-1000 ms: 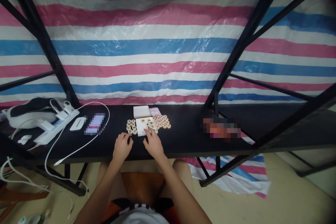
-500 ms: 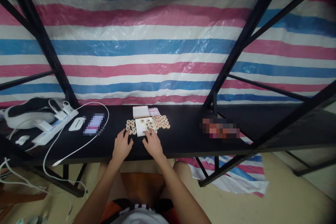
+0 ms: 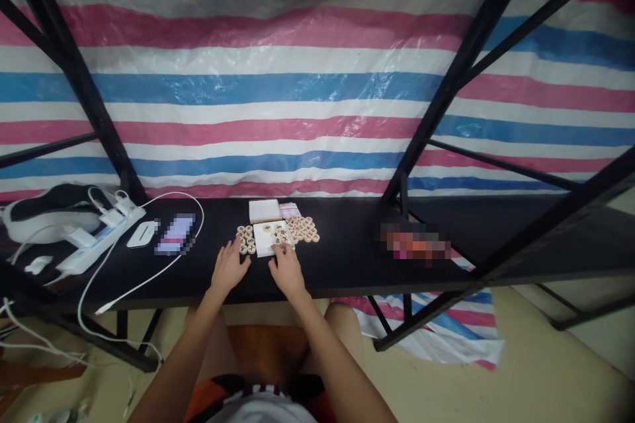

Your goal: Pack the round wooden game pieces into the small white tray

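While the right hand (image 3: pixel 288 269) is pinching one wooden disc piece (image 3: pixel 282 248) at the near edge of the white tray (image 3: pixel 264 242), I am watching the left hand (image 3: pixel 228 267), which is lying loose and flat on the black table (image 3: pixel 347 264), its fingertips just beside the left cluster of pieces (image 3: pixel 247 240), grasping nothing. I am judging the main risk to be a knock: a careless sweep could be scattering that cluster, or the pinched piece could be slipping and rolling off the near table edge. I am counting two hands, one tray holding a few marked pieces, one closed white box (image 3: pixel 265 210) behind it, and two loose clusters, the right cluster (image 3: pixel 303 229) being larger; exact piece counts are too small to tell.
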A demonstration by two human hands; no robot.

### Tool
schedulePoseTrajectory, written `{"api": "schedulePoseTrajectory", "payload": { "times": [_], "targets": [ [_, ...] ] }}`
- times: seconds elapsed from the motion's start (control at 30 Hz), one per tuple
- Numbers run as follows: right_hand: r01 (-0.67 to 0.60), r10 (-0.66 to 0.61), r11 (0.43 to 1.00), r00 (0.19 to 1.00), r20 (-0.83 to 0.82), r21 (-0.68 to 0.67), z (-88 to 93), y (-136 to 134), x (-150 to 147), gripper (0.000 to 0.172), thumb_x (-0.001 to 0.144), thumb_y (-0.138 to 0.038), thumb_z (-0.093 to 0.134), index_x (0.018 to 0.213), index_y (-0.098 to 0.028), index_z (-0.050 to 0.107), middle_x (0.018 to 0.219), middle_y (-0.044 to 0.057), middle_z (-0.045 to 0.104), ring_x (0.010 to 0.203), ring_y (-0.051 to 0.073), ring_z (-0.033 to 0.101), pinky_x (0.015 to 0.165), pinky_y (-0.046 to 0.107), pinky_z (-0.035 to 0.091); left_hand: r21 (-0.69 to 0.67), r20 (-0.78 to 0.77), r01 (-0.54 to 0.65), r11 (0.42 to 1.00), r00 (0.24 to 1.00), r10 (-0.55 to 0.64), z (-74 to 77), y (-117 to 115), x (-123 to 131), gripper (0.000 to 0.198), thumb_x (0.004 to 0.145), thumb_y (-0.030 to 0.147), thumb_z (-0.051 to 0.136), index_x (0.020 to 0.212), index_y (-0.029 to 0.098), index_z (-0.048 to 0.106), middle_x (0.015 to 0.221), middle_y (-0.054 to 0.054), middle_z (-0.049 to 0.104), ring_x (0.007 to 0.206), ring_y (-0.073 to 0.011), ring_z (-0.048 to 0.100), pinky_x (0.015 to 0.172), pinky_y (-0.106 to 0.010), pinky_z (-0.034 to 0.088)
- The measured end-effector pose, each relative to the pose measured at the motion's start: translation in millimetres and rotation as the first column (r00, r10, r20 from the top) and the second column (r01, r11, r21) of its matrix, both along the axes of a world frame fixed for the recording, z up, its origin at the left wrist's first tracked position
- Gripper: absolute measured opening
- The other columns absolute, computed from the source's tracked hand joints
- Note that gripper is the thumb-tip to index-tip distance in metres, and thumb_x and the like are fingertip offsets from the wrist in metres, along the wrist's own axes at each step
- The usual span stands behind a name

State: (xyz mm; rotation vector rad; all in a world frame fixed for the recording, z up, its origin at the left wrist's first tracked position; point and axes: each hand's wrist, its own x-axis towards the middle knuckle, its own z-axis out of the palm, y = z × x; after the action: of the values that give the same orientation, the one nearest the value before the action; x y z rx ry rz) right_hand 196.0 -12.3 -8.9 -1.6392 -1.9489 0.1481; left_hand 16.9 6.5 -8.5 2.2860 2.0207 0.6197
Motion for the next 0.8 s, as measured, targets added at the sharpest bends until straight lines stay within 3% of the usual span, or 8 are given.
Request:
{"api": "schedulePoseTrajectory", "payload": {
  "times": [0.37, 0.6, 0.8],
  "targets": [
    [-0.01, 0.01, 1.0, 0.999, 0.051, -0.009, 0.4, -0.1, -0.1, 0.032, 0.084, -0.018, 0.047, 0.113, -0.022, 0.059, 0.126, 0.012, 0.046, 0.107, 0.024, 0.049, 0.092, 0.036, 0.04, 0.049, 0.003, 0.006, 0.999, 1.0, -0.006, -2.2, -1.1, -2.9, 0.057, 0.086, 0.031, 0.043, 0.138, 0.008, 0.034, 0.13, -0.018, 0.052, 0.125, -0.0293, 0.043, 0.105, -0.043, 0.03],
    [-0.004, 0.004, 1.0, 0.994, 0.108, -0.001, 4.0, -3.5, -2.7, 0.034, 0.086, -0.019, 0.046, 0.117, -0.023, 0.058, 0.121, 0.013, 0.051, 0.105, 0.024, 0.049, 0.091, 0.038, 0.04, 0.077, 0.149, -0.021, 0.997, 0.989, 0.009, 6.9, -6.1, -2.9, 0.046, 0.085, 0.028, 0.046, 0.128, 0.014, 0.046, 0.124, -0.013, 0.052, 0.112, -0.0276, 0.051, 0.096, -0.039, 0.041],
    [-0.015, 0.015, 1.0, 0.994, 0.109, 0.001, 6.2, -5.1, -3.3, 0.036, 0.086, -0.019, 0.045, 0.12, -0.023, 0.055, 0.12, 0.013, 0.051, 0.105, 0.024, 0.05, 0.091, 0.038, 0.04, 0.143, 0.23, -0.014, 0.99, 0.973, -0.02, 5.6, -6.3, -5.6, 0.039, 0.082, 0.027, 0.05, 0.12, 0.018, 0.052, 0.116, -0.01, 0.056, 0.109, -0.026, 0.051, 0.094, -0.04, 0.041]
  ]
}}
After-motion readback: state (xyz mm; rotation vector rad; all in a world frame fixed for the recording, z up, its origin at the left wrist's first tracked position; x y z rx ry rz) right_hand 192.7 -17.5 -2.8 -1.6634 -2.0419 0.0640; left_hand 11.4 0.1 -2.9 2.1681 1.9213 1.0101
